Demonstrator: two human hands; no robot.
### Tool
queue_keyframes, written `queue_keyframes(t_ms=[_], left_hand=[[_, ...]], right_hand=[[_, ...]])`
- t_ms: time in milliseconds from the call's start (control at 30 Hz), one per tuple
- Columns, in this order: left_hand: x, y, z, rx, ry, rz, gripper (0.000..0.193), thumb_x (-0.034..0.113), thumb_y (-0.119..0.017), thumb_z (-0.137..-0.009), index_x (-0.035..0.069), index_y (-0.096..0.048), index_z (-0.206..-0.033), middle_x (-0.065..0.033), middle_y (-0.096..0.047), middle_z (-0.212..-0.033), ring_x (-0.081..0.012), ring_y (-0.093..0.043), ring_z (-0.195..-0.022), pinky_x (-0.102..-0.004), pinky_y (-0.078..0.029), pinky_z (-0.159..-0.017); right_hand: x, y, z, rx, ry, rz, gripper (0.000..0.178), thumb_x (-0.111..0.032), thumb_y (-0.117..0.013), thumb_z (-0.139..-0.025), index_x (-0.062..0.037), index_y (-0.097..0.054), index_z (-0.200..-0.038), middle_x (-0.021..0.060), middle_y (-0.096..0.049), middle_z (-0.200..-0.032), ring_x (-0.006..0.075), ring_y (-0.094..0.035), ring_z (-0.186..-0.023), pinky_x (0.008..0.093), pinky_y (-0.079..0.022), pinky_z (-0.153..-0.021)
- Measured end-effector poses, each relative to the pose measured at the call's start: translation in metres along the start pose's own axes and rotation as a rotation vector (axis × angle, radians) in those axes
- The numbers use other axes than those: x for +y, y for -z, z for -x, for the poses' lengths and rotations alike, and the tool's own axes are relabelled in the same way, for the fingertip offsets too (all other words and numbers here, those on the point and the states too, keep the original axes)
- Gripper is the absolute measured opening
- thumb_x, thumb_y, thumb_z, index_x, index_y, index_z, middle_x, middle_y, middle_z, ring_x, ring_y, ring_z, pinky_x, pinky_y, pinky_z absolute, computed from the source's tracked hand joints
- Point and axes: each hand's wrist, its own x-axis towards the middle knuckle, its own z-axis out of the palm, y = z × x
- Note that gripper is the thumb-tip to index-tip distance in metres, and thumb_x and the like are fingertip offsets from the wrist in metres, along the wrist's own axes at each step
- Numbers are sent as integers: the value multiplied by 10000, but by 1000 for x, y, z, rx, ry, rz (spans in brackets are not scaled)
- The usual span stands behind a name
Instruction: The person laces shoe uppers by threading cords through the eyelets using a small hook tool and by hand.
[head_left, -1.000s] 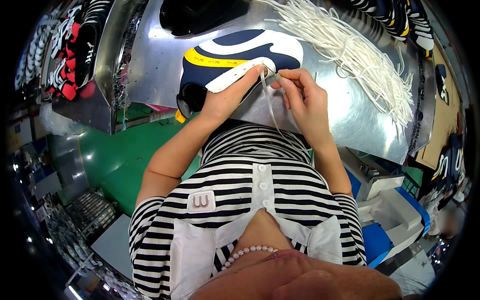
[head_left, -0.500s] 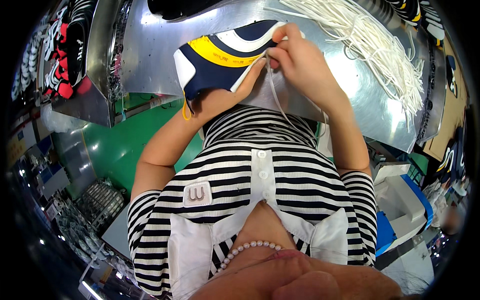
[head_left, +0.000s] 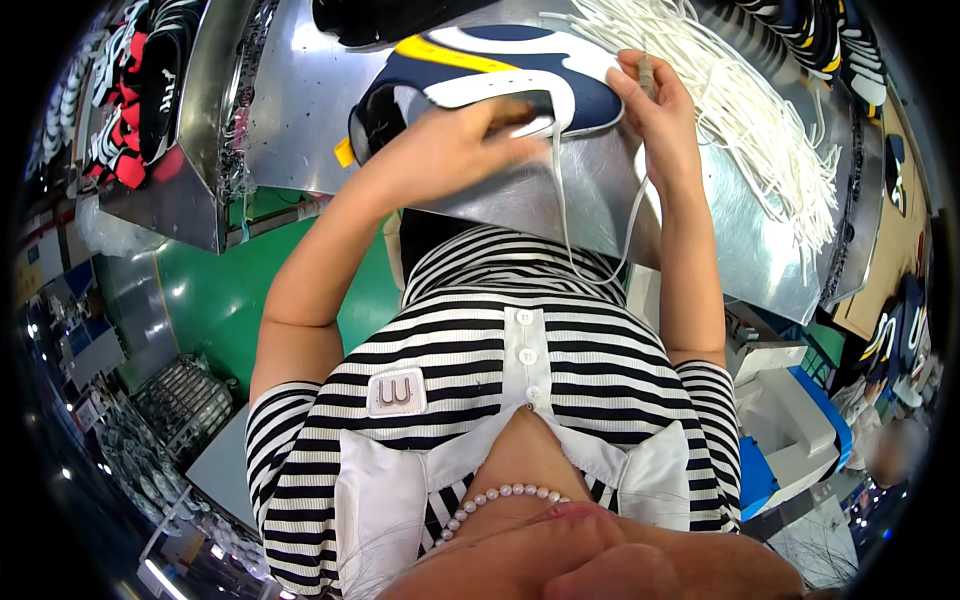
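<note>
Your metal surface (head_left: 290, 115) runs beneath the navy, white and yellow shoe upper (head_left: 592, 95), its near edge just on your side of it. Bare metal lies left of the upper as far as a raised edge, and a strip shows between its toe and the lace pile. What looks like a wire basket (head_left: 185, 412) stands below the surface, left of the upper and nearer you; its contents are too dark to tell. The white lace pile (head_left: 755, 135) spreads to the upper's right. The upper lies on its side, its dark opening facing left. Your left hand (head_left: 465, 150), blurred, has its grip loose and spread over the upper's near side; you cannot tell whether it touches. Your right hand (head_left: 655, 105), just beside the toe, has its grip curled nearly closed around the white lace (head_left: 562, 215), which loops from the upper toward you.
</note>
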Motion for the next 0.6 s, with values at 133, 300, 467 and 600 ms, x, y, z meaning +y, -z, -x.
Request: queue_keyframes(t_ms=[133, 300, 467, 600], left_hand=[[24, 4, 15, -74, 148, -434, 312, 300, -745, -845, 60, -664, -1028, -163, -663, -763, -340, -653, -724, -398, -503, -657], [28, -1, 12, 124, -72, -465, 236, 254, -720, -871, 96, -680, -1042, -145, -636, -673, -314, -631, -601, -393, -469, -539], [38, 30, 7, 385, -104, -462, 285, 300, -735, -851, 152, -686, -1090, -108, -671, -722, -292, -628, -554, -374, -476, -518], [62, 84, 0, 640, -115, -295, 250, 87, -686, -878, 7, -670, -1114, -19, -710, -895, -51, -592, -801, -203, -469, -711]], right_hand=[[-1, 5, 22, 29, 143, 94, 223, -182, -736, -880, -34, -671, -1033, -14, -609, -851, 53, -529, -718, 205, -444, -631], [31, -14, 50, -243, 116, 430, 315, -275, -761, -846, -11, -718, -1013, 82, -710, -771, 107, -616, -651, 269, -494, -627], [20, -10, 67, -558, 97, 389, 153, -151, -701, -889, 0, -685, -912, 1, -600, -703, 78, -500, -639, 257, -407, -566], [14, 41, 125, -560, 196, 758, 141, -112, -719, -846, 3, -656, -897, 117, -505, -652, 205, -476, -566, 317, -399, -555]])
